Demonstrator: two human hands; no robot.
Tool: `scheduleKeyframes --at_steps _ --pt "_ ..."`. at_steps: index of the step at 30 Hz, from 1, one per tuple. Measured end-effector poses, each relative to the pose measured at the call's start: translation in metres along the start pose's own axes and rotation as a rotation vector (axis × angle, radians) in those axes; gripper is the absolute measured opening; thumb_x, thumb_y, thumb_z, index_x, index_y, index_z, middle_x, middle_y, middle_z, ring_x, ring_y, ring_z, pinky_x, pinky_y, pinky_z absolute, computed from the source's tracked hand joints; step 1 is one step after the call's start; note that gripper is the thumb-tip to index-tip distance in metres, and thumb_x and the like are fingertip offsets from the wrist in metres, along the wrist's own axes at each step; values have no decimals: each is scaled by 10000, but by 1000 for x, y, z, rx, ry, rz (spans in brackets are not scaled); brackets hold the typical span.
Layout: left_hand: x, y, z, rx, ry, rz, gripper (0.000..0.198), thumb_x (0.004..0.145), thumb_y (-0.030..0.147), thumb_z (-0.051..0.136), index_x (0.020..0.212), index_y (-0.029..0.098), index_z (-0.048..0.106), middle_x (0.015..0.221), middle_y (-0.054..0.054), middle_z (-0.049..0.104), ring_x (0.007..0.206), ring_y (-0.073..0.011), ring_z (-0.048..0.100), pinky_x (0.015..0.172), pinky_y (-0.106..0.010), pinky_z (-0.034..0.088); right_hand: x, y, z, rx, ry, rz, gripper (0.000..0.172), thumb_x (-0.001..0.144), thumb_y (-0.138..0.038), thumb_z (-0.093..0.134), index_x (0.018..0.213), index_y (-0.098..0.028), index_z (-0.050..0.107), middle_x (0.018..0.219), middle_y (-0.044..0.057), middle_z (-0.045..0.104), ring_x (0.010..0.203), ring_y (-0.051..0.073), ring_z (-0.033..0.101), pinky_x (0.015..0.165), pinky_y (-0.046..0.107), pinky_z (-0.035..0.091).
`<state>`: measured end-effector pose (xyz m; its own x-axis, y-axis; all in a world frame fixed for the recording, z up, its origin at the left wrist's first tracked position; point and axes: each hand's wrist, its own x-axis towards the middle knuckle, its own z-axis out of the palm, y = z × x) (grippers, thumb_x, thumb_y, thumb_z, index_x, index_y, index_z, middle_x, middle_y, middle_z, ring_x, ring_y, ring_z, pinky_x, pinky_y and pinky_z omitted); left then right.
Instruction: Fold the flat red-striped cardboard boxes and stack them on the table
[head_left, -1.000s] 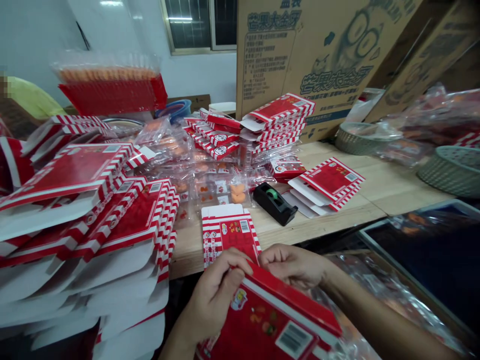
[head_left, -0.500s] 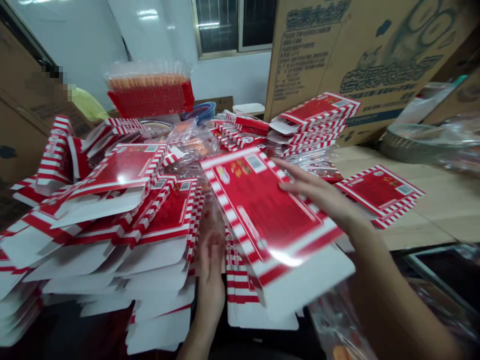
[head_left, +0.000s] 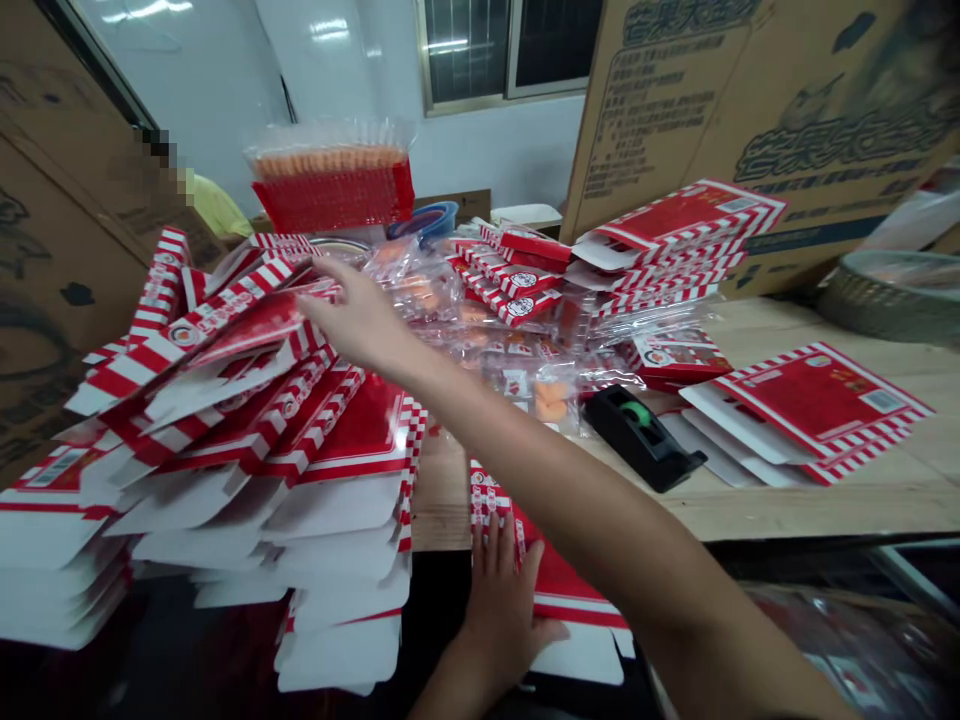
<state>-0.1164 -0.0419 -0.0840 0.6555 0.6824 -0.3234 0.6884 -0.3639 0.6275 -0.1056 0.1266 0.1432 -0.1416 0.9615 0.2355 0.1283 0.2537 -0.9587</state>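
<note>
My right hand [head_left: 360, 312] reaches across to the left pile and grips the edge of a tilted red and white striped box [head_left: 202, 315] on top. Below it lie several more open-flapped boxes [head_left: 352, 430] in stacks, white flaps facing me. My left hand [head_left: 504, 590] lies with fingers spread on a flat red and white carton [head_left: 574, 580] at the table's front edge. My right forearm passes over that carton and hides part of it.
A black tape dispenser [head_left: 641, 435] sits right of centre, beside flat cartons [head_left: 825, 400]. Wrapped snacks [head_left: 551, 395] lie mid-table. Behind are stacked boxes [head_left: 660, 225], a blue basin [head_left: 431, 222] and a large cardboard box [head_left: 660, 110].
My right hand has carried the red box from the centre to the top of the left pile. My left hand has moved right onto the flat carton. The view has shifted, showing the tape dispenser.
</note>
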Motion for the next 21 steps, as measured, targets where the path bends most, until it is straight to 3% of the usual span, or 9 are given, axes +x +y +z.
scheduleKeyframes --at_steps 2,4,6,8,11,13,15,19,21 --pt "4 -6 3 29 36 12 809 675 388 725 1372 128 407 1514 -218 137 1388 -381 18 1098 -600 50 -23 19 -27 -118 36 -62 347 859 -184 548 1203 -180 502 1367 -18 481 1277 102 397 1088 215 278" --pt "9 -16 6 40 191 -21 742 700 346 702 1357 136 426 1506 -219 175 1386 -381 57 1086 -617 85 -59 49 -60 -203 110 -51 286 856 -189 537 1139 -167 568 1295 25 543 1205 136 476 1080 270 304" --pt "15 -26 8 31 393 -98 674 723 280 669 1338 123 441 1497 -226 208 1379 -397 86 1068 -642 105 -104 91 -92 -314 177 74 224 824 -260 571 1032 -217 639 1114 24 660 1081 201 575 1007 369 395" --pt "22 -34 9 6 516 -145 640 723 228 652 1316 87 454 1478 -249 252 1374 -412 115 1064 -650 90 -155 137 -114 -385 298 216 190 769 -333 610 889 -200 674 975 94 696 1019 313 597 965 522 387" --pt "30 -38 11 -48 562 -117 591 748 185 608 1300 41 455 1437 -276 331 1372 -390 182 1092 -610 51 -221 197 -123 -443 474 366 288 650 -417 690 828 -191 678 1057 162 661 1166 442 469 1021 638 232" --pt "34 -36 14 -97 595 -91 550 775 169 565 1295 30 452 1429 -280 344 1375 -370 194 1103 -588 58 -249 220 -115 -432 535 410 450 624 -469 690 973 -187 662 1198 151 603 1251 444 385 1054 625 208" --pt "36 -34 17 -154 633 -69 518 808 173 524 1302 41 435 1436 -270 342 1378 -354 199 1103 -578 117 -262 226 -102 -386 559 421 576 696 -510 614 1169 -183 575 1293 132 547 1277 387 390 1058 580 273" --pt "30 -28 11 -277 723 -24 406 928 223 358 1329 162 369 1350 -166 504 1255 -235 472 1002 -416 418 -265 204 -78 -212 579 363 601 870 -449 447 1396 -191 315 1403 112 450 1285 241 431 1046 436 378" --pt "24 -22 -2 -305 812 -15 373 950 231 310 1317 195 364 1376 -135 471 1267 -200 454 998 -370 423 -265 185 -72 15 567 330 592 882 -422 468 1407 -209 297 1398 114 460 1276 223 447 1040 409 392"
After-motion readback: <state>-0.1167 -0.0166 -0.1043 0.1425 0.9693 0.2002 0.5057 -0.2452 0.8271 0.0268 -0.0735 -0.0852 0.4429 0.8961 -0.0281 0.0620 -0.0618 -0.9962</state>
